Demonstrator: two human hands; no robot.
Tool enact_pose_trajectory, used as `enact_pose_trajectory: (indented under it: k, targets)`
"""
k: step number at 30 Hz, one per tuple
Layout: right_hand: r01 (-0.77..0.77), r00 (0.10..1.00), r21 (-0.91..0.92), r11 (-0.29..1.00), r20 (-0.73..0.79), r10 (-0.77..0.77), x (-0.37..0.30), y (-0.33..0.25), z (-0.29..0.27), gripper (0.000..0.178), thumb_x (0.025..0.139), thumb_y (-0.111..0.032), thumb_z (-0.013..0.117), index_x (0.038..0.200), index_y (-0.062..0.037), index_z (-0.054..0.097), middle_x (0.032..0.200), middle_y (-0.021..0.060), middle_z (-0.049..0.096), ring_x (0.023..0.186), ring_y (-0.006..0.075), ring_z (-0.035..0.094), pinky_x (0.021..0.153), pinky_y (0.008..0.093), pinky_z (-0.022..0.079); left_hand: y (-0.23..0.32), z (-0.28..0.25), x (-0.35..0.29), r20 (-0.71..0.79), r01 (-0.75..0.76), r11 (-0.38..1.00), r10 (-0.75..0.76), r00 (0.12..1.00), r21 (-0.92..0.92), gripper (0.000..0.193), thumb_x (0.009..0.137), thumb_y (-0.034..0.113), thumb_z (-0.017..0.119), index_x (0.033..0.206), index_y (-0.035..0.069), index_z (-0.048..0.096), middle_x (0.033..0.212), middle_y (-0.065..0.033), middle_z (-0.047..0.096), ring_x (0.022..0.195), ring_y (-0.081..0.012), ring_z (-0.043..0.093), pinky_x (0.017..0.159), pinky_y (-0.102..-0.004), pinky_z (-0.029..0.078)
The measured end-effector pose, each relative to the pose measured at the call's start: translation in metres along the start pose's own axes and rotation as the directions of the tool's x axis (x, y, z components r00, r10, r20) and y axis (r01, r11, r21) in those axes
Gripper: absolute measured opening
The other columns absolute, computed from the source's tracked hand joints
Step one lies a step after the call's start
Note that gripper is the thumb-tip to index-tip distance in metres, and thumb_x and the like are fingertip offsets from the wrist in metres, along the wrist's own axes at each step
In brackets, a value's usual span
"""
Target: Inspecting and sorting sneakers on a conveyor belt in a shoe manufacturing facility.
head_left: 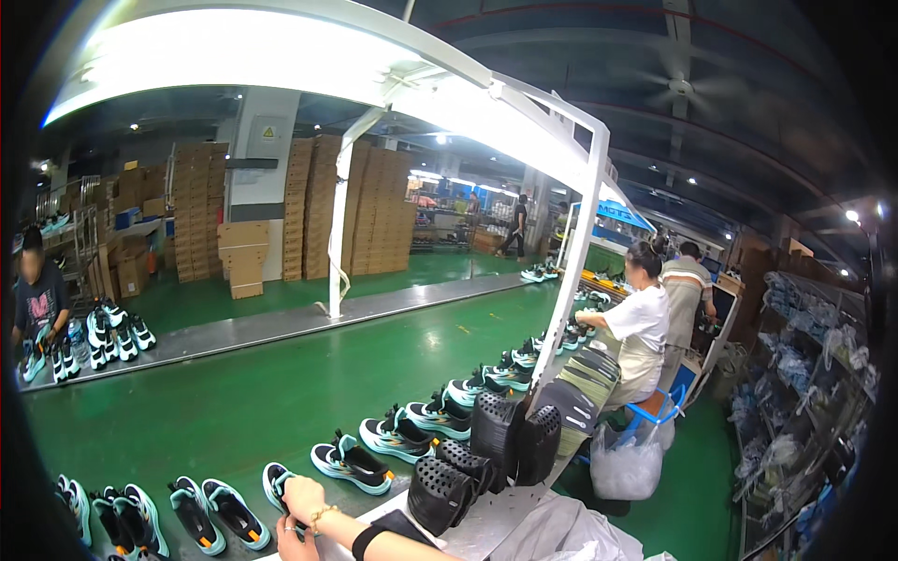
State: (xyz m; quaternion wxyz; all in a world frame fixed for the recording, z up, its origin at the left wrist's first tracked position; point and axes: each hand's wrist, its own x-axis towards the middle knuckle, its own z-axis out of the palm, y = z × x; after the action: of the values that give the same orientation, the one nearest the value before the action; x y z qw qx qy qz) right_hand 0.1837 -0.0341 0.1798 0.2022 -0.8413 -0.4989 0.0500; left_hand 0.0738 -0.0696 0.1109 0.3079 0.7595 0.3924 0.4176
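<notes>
My right hand (305, 499), with a bracelet at the wrist, grips a black sneaker (274, 479) with pale teal edging at the near edge of the green work surface. Just below it, my left hand (297, 542), wearing a ring, has its fingers bent against the sneaker's near end; part of this hand is cut off by the frame's lower edge. Matching sneakers stand on both sides: a pair (215, 514) to the left, more at the far left, and a single sneaker (351, 463) to the right. A black band circles my right forearm.
Black perforated clog-like pieces (440, 493) stand right of my forearm, with grey cloth (571, 528) beside them. A white frame post (572, 271) rises behind. A seated co-worker (641, 327) handles sneakers farther along. At far left, another person (39, 299) stands by sneakers.
</notes>
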Motion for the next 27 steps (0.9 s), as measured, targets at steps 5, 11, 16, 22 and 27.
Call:
enact_pose_trajectory:
  k: [5, 11, 16, 22, 27]
  targets:
    - [-0.044, 0.999, -0.014, 0.999, -0.012, 0.044, 0.002, -0.001, 0.041, 0.020, 0.082, -0.013, 0.051, 0.077, -0.0058, 0.069, 0.080, 0.0144, 0.069, 0.074, 0.0283, 0.069, 0.063, 0.0382, 0.056, 0.015, -0.011, 0.001, -0.016, -0.096, 0.995, 0.096, 0.995, 0.001, 0.027, 0.088, 0.009, 0.053, 0.114, 0.000, 0.056, 0.103, -0.0163, 0.057, 0.097, -0.0271, 0.055, 0.088, -0.0382, 0.042]
    - [-0.038, 0.977, -0.037, 0.999, 0.206, 0.045, 0.031, 0.003, 0.041, 0.019, 0.082, -0.013, 0.053, 0.084, -0.0048, 0.070, 0.088, 0.0144, 0.069, 0.085, 0.0279, 0.068, 0.072, 0.0389, 0.055, 0.007, -0.010, 0.003, 0.110, 0.129, 0.975, -0.110, 0.988, -0.182, 0.034, 0.084, 0.001, 0.055, 0.117, -0.004, 0.052, 0.107, -0.0138, 0.057, 0.097, -0.0216, 0.054, 0.083, -0.0310, 0.045]
    - [0.017, 0.977, 0.052, 0.998, 0.213, -0.028, 0.022, 0.001, 0.032, 0.024, 0.083, -0.021, 0.056, 0.095, -0.0032, 0.068, 0.087, 0.0133, 0.069, 0.082, 0.0311, 0.067, 0.071, 0.0413, 0.054, 0.016, -0.018, 0.007, 0.098, 0.173, 0.948, -0.152, 0.984, -0.269, 0.032, 0.083, 0.000, 0.052, 0.114, -0.006, 0.051, 0.110, -0.0190, 0.053, 0.099, -0.0311, 0.053, 0.088, -0.0358, 0.043]
    - [0.488, 0.862, 0.326, 0.810, -0.324, -0.389, -0.073, 0.036, -0.038, 0.042, 0.083, -0.021, 0.061, 0.119, -0.0024, 0.050, 0.087, 0.0137, 0.063, 0.083, 0.0328, 0.061, 0.074, 0.0405, 0.048, -0.014, -0.041, 0.022, 0.083, 0.018, 0.984, -0.003, 0.997, -0.175, 0.049, 0.084, 0.003, 0.057, 0.131, 0.002, 0.043, 0.123, -0.0176, 0.049, 0.111, -0.0277, 0.049, 0.092, -0.0365, 0.042]
    - [0.386, 0.592, 0.048, 0.921, -0.779, -0.207, -0.128, 0.131, -0.199, 0.032, 0.074, -0.014, 0.069, 0.103, -0.0038, 0.061, 0.094, 0.0101, 0.061, 0.090, 0.0279, 0.056, 0.083, 0.0398, 0.042, -0.050, -0.083, 0.040, 0.045, 0.208, 0.964, -0.203, 0.978, -0.167, 0.054, 0.085, 0.002, 0.058, 0.134, 0.000, 0.036, 0.131, -0.0211, 0.046, 0.114, -0.0286, 0.048, 0.097, -0.0376, 0.039]
